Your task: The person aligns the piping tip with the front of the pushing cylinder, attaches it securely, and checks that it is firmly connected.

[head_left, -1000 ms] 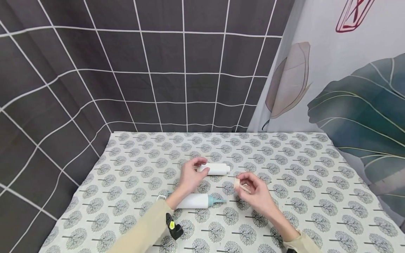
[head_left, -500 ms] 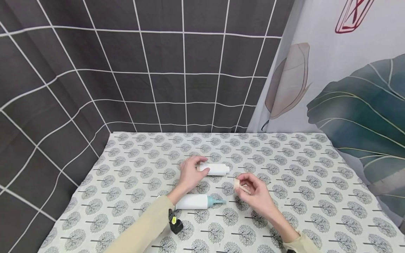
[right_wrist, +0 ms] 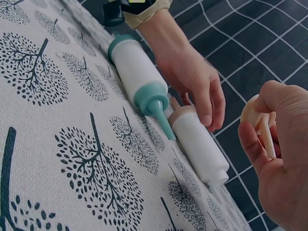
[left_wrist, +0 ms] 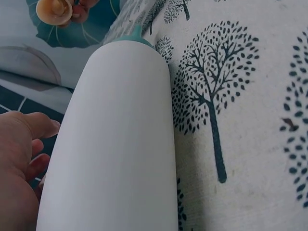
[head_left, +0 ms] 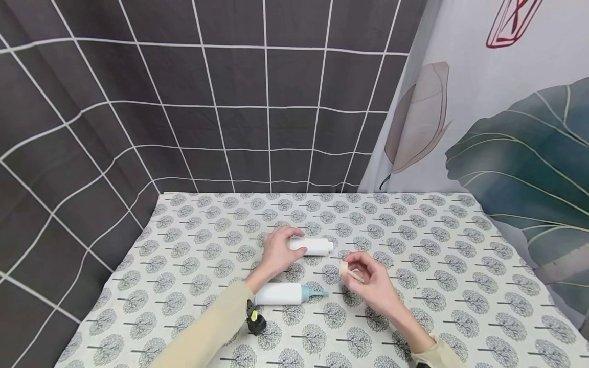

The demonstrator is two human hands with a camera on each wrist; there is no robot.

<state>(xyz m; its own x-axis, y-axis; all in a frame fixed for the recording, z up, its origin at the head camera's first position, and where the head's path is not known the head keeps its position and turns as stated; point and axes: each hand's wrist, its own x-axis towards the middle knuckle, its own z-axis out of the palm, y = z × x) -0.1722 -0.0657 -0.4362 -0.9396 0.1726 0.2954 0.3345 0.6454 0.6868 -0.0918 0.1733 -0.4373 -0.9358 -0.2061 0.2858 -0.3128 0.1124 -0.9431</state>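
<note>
Two white squeeze bottles lie on their sides on the patterned cloth. My left hand holds the farther bottle at its left end, thumb on the near side and fingers over the far side. This bottle has a beige base and a bare neck pointing right. To its right, my right hand pinches a beige nozzle cap, its slim spout toward the palm. The nearer bottle wears a teal nozzle cap; the left forearm hides its base end in the head view.
The tree-print cloth covers the table under both hands. A dark gridded curtain rises behind its far edge, and a pale leaf-print curtain hangs at the right. A black wrist camera sits on the left sleeve.
The left forearm has shifted slightly, now covering the nearer bottle's base end and the white loop seen there before. Both hands keep nearly the same place and hold.
</note>
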